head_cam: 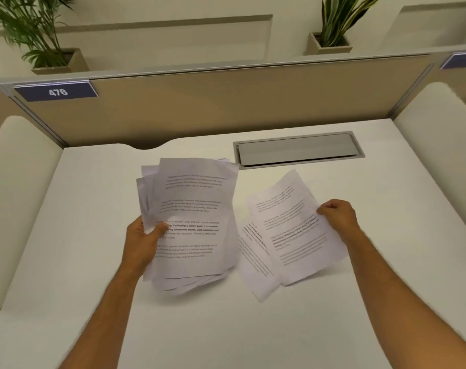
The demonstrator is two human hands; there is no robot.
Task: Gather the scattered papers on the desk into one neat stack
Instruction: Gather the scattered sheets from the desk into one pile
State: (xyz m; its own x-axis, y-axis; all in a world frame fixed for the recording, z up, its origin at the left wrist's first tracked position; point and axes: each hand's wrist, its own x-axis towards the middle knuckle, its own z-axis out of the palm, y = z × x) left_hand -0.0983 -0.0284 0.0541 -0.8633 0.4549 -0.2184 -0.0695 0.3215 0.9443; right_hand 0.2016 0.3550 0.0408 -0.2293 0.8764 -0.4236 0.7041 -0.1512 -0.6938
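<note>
On the white desk (pixel 93 262), the messy pile (pixel 192 222) is pinched by the left hand (pixel 141 246) and a loose sheet (pixel 293 230) by the right hand (pixel 338 214), so edges should be lined up

White desk (pixel 253 328), bare in front of your forearms. Loose fanned bundle of printed sheets (pixel 194 225) sits at your left hand (pixel 142 245), thumb on its left edge; can't tell if its bottom edge touches the desk. Two overlapping sheets (pixel 287 235) lie by your right hand (pixel 338 214), which pinches the top one's edge. Grey cable flap (pixel 297 149) recessed in the desk beyond your right hand
</note>
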